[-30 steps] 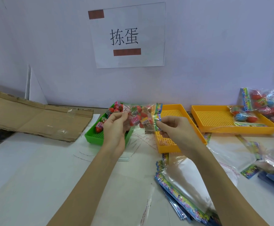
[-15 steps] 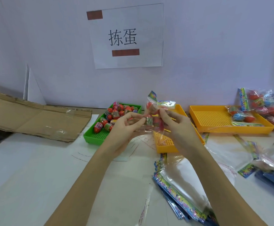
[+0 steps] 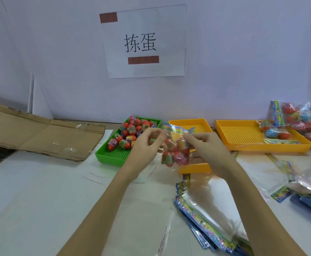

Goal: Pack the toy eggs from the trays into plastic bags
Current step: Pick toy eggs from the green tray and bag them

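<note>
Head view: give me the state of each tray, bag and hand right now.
Green tray: partly filled with loose toy eggs.
Middle orange tray: no eggs visible.
Right orange tray: holds one packed bag.
Held bag: contains eggs, hanging between both hands.
Left hand: pinching bag top.
Right hand: pinching bag top.
Empty bags: stacked flat.

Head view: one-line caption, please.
Both hands pinch a filled egg bag beside the green tray.
</note>
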Available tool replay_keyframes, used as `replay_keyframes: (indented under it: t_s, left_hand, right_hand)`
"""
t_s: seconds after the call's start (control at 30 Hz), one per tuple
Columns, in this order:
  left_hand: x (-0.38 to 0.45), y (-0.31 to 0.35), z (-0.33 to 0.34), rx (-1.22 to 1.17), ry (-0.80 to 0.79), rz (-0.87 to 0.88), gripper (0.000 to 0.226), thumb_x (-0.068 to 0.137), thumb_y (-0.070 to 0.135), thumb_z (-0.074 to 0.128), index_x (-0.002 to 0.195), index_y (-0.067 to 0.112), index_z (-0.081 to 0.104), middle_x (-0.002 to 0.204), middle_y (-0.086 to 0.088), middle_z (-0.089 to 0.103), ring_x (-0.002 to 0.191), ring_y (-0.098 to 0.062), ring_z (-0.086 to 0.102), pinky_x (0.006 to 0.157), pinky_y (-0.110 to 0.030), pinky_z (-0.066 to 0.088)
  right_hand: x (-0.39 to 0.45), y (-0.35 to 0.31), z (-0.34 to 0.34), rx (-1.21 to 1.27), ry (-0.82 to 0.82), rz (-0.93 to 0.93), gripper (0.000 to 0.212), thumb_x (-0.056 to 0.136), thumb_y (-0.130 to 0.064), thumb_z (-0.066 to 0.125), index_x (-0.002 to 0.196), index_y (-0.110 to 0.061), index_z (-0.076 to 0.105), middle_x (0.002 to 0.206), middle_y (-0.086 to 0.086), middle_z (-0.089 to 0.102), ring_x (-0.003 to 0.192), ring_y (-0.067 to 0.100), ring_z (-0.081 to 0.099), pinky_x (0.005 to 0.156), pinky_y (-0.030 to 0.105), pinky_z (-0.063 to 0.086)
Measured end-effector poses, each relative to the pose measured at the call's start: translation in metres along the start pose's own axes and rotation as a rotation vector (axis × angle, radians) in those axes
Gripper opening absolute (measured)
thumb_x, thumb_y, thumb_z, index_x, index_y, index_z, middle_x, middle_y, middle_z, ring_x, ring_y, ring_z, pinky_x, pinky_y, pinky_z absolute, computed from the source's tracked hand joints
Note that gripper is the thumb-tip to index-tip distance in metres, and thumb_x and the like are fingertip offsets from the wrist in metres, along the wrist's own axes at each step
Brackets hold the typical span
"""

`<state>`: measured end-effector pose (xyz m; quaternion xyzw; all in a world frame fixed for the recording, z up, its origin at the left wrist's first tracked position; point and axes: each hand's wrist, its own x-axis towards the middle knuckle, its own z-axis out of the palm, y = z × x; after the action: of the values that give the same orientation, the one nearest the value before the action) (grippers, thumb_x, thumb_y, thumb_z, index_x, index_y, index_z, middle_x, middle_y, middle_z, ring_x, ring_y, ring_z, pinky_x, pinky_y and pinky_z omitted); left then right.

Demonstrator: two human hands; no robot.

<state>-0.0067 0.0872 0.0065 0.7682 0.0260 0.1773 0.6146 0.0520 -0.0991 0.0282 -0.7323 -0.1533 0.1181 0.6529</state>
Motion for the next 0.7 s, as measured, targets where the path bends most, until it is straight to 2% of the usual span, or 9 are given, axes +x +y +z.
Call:
replay_keyframes:
  t_s: [0.03, 0.1, 0.17, 0.23, 0.37, 0.43, 0.53, 0.6, 0.7]
  left_hand:
    - [0.001, 0.0, 0.002, 0.0, 0.075, 0.016, 0.022, 0.103, 0.041, 0.059, 0.114, 0.023, 0.065, 0.103, -0.003, 0.072, 0.089, -0.019, 0.072, 0.08, -0.03, 0.061]
    - [0.002, 0.001, 0.006, 0.006, 0.204, 0.07, 0.015, 0.103, 0.037, 0.06, 0.108, 0.024, 0.063, 0.099, 0.001, 0.069, 0.081, -0.015, 0.07, 0.072, -0.027, 0.06]
    - [0.001, 0.001, 0.009, 0.072, 0.238, 0.142, 0.009, 0.104, 0.029, 0.062, 0.101, 0.02, 0.064, 0.088, 0.003, 0.068, 0.073, -0.014, 0.066, 0.063, -0.025, 0.057]
    - [-0.004, -0.001, 0.014, 0.204, 0.159, 0.249, 0.012, 0.103, 0.023, 0.065, 0.093, 0.017, 0.068, 0.078, 0.007, 0.068, 0.068, -0.009, 0.063, 0.061, -0.025, 0.053]
    - [-0.02, 0.001, 0.034, 0.477, -0.188, 0.513, 0.012, 0.094, 0.026, 0.078, 0.09, 0.014, 0.078, 0.08, 0.006, 0.064, 0.076, -0.011, 0.054, 0.068, -0.024, 0.045]
    - [-0.029, 0.003, 0.046, 0.582, -0.345, 0.627, 0.019, 0.088, 0.037, 0.083, 0.098, 0.021, 0.083, 0.086, 0.005, 0.06, 0.085, -0.013, 0.047, 0.076, -0.03, 0.043]
    - [-0.04, 0.001, 0.059, 0.793, -0.544, 0.692, 0.052, 0.077, 0.065, 0.08, 0.122, 0.039, 0.076, 0.098, 0.009, 0.049, 0.094, -0.011, 0.036, 0.085, -0.029, 0.031]
    - [-0.042, 0.002, 0.061, 0.91, -0.584, 0.709, 0.059, 0.076, 0.073, 0.075, 0.128, 0.046, 0.071, 0.099, 0.01, 0.042, 0.097, -0.012, 0.033, 0.085, -0.03, 0.028]
    - [-0.039, 0.004, 0.059, 0.863, -0.593, 0.679, 0.044, 0.084, 0.064, 0.074, 0.123, 0.042, 0.076, 0.098, 0.007, 0.046, 0.097, -0.013, 0.036, 0.085, -0.033, 0.032]
  right_hand:
    - [0.002, -0.001, -0.004, 0.113, 0.091, -0.012, 0.028, 0.102, -0.027, 0.066, 0.088, -0.006, 0.078, 0.092, 0.011, 0.078, 0.072, 0.023, 0.077, 0.061, 0.033, 0.062]
    - [0.004, -0.01, -0.013, 0.689, 0.244, -0.053, 0.032, 0.104, -0.026, 0.063, 0.114, 0.003, 0.068, 0.111, 0.021, 0.075, 0.098, 0.031, 0.077, 0.077, 0.037, 0.064]
    - [0.004, -0.013, -0.023, 1.109, 0.22, -0.081, 0.066, 0.103, -0.047, 0.056, 0.146, 0.001, 0.042, 0.132, 0.029, 0.063, 0.116, 0.039, 0.069, 0.097, 0.047, 0.059]
    - [0.003, -0.015, -0.023, 1.044, 0.158, -0.013, 0.073, 0.102, -0.051, 0.055, 0.152, -0.004, 0.031, 0.139, 0.03, 0.057, 0.119, 0.041, 0.067, 0.104, 0.054, 0.054]
    - [-0.002, -0.015, -0.011, 0.744, 0.19, -0.033, 0.035, 0.105, -0.02, 0.057, 0.131, 0.004, 0.057, 0.114, 0.02, 0.075, 0.101, 0.033, 0.076, 0.087, 0.04, 0.062]
    - [-0.003, -0.015, -0.011, 0.646, 0.224, -0.044, 0.024, 0.104, -0.017, 0.056, 0.116, -0.001, 0.069, 0.094, 0.01, 0.078, 0.084, 0.023, 0.077, 0.071, 0.028, 0.062]
    - [-0.001, -0.013, -0.017, 0.602, 0.257, -0.028, 0.02, 0.101, -0.017, 0.059, 0.104, -0.007, 0.075, 0.076, 0.002, 0.073, 0.064, 0.014, 0.068, 0.058, 0.021, 0.055]
    - [0.002, -0.008, -0.021, 0.643, 0.268, 0.01, 0.019, 0.101, -0.017, 0.058, 0.102, -0.007, 0.075, 0.073, 0.0, 0.07, 0.06, 0.013, 0.063, 0.055, 0.02, 0.052]
    - [0.006, -0.004, -0.026, 0.72, 0.271, 0.074, 0.02, 0.102, -0.017, 0.057, 0.102, -0.006, 0.074, 0.071, -0.001, 0.067, 0.057, 0.011, 0.058, 0.052, 0.019, 0.049]
